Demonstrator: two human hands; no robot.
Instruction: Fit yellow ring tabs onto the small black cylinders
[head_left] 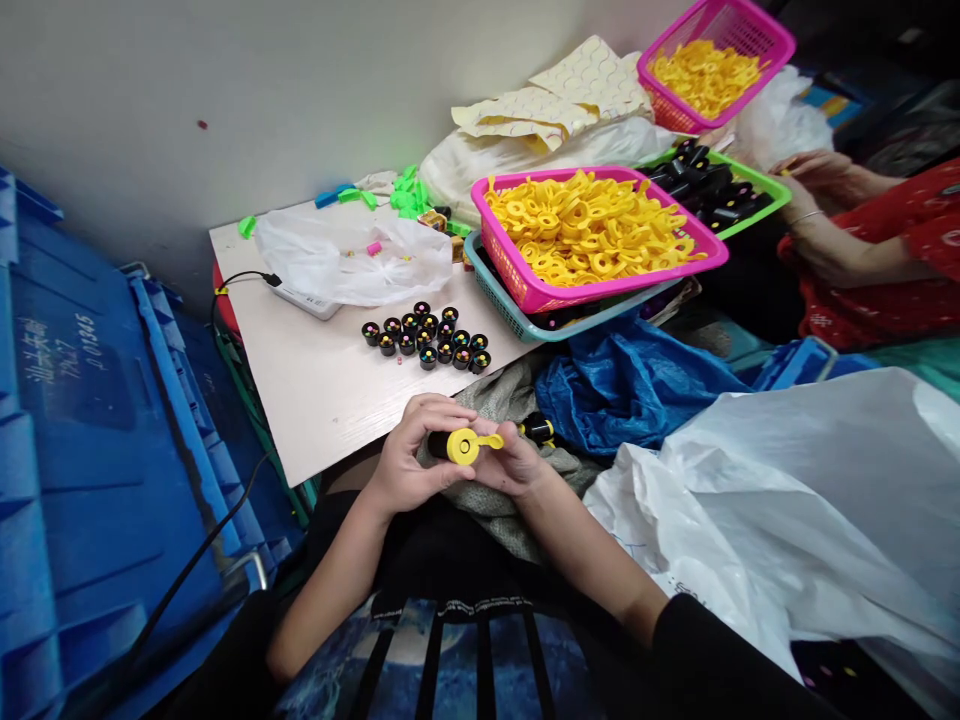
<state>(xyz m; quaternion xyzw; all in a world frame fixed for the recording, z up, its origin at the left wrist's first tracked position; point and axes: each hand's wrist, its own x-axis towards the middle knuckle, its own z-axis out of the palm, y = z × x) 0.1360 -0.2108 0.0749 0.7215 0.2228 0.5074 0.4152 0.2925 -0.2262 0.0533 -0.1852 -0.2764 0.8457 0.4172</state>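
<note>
My left hand point(412, 450) is closed around a black cylinder point(437, 445) held over my lap. On the end of the cylinder facing me sits a yellow ring piece point(463, 447) with a small looped tab pointing right. The thumb of my right hand point(517, 462) is at the tip of that tab, its fingers curled behind and partly hidden. Just beyond the right hand lies another black piece with yellow parts point(538, 430), on grey woven cloth point(499, 395). Several short black cylinders point(427, 335) with coloured centres stand grouped on the white table point(307, 400).
A pink basket point(525, 290) of yellow ring pieces rests on a blue-grey basket point(495, 285). Behind are a green basket point(750, 215) of black parts and another pink basket point(772, 45). A co-worker's hands point(814, 185) are at right. Blue crates point(82, 400) line the left.
</note>
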